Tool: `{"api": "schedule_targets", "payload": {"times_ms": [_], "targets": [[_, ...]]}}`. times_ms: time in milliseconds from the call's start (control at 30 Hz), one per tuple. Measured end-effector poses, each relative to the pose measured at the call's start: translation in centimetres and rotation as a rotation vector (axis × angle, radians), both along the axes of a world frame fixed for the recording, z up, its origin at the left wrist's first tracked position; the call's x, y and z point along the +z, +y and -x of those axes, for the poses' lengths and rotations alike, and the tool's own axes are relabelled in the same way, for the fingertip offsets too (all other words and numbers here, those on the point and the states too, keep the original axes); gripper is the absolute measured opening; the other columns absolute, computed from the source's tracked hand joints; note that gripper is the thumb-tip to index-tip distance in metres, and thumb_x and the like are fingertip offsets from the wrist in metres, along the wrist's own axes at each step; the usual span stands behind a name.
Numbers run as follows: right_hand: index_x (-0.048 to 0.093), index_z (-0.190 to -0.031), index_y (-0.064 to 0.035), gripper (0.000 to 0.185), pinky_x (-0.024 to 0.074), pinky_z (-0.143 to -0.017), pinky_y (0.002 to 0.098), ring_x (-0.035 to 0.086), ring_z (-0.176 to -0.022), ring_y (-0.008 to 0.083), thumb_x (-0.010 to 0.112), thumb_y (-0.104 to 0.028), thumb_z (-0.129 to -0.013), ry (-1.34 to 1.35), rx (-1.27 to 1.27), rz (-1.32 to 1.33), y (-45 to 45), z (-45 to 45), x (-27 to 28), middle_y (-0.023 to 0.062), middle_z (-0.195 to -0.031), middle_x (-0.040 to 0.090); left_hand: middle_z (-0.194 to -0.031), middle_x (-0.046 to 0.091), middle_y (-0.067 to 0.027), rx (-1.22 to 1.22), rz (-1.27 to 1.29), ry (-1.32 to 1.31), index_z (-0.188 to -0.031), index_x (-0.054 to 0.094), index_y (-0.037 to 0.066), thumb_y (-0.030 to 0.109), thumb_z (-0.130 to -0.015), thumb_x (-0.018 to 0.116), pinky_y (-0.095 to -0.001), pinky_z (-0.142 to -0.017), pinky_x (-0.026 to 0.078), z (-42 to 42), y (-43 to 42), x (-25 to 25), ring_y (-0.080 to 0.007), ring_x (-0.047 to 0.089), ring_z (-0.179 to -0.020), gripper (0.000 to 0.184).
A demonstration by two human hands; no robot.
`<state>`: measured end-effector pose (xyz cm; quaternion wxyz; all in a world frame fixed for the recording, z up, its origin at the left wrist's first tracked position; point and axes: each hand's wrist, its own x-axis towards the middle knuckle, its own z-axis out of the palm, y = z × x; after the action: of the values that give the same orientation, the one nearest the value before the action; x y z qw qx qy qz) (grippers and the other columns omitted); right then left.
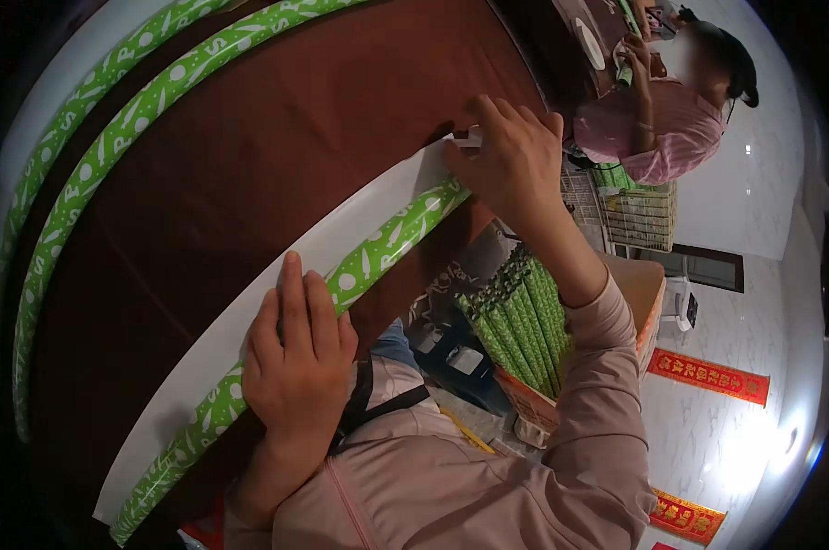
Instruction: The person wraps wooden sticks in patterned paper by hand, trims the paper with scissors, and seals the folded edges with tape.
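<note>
A long green roll (382, 247) with white vegetable shapes and letters lies along the brown table, with the white underside of its sheet (194, 357) spread flat beyond it. My left hand (300, 353) rests flat across the roll near its middle, fingers stretched onto the white part. At the far end, my right hand (515, 160) has its fingers bent around the end of the roll and the sheet's edge; the fingertips are partly hidden.
Two more green patterned rolls (121, 137) lie along the table's (341, 101) far side. A box of finished green rolls (524, 321) stands beside me on the right. Another person (653, 137) in a pink shirt handles a green roll at another table. A wire basket (639, 215) stands behind.
</note>
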<state>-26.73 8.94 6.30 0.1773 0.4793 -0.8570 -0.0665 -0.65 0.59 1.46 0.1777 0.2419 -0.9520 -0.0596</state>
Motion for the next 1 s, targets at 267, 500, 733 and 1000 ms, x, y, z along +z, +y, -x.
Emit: {"api": "schedule_targets", "payload": {"times_ms": [267,500,733,1000], "targets": [[0.065,-0.099,-0.0097,0.043,0.0401,-0.079,0.0449,0.062,-0.079,0.025,0.076,-0.026,-0.061,0.111,-0.063,0.087,-0.8,-0.7,-1.3,0.0053,-0.083,0.062,-0.129,0.063,-0.003,0.016,0.037,0.044,-0.109,0.066,0.01,0.022,-0.084,0.062,-0.0278,-0.079,0.053,0.2,0.1,-0.4,-0.0199,0.062,-0.096,0.027],[0.06,-0.117,-0.0123,0.053,0.0387,-0.082,0.0429,0.064,-0.087,0.0259,0.077,-0.025,-0.069,-0.077,-0.201,0.071,0.5,0.7,-1.6,0.0064,-0.091,0.064,-0.131,0.061,-0.0049,0.003,-0.005,0.09,-0.115,0.064,0.007,0.021,-0.076,0.073,-0.0299,-0.083,0.053,0.0,0.1,-0.4,-0.0218,0.06,-0.097,0.042],[0.058,-0.127,-0.0155,0.053,0.0391,-0.091,0.0394,0.061,-0.105,0.0269,0.077,-0.023,-0.078,-0.315,0.088,0.197,2.5,3.6,-1.6,0.0059,-0.116,0.063,-0.129,0.061,-0.0072,-0.019,0.032,0.099,-0.112,0.063,0.008,0.026,-0.082,0.068,-0.029,-0.085,0.051,-0.2,0.1,-0.5,-0.02,0.062,-0.098,0.036],[0.059,-0.127,-0.0102,0.057,0.0462,-0.093,0.0387,0.06,-0.107,0.0301,0.08,-0.015,-0.074,-0.573,0.147,0.443,4.7,4.1,-0.8,0.0088,-0.129,0.059,-0.129,0.06,-0.01,-0.057,0.009,0.123,-0.116,0.061,0.005,0.019,-0.076,0.076,-0.0319,-0.081,0.052,-0.4,0.0,0.1,-0.0228,0.06,-0.096,0.045]]}}
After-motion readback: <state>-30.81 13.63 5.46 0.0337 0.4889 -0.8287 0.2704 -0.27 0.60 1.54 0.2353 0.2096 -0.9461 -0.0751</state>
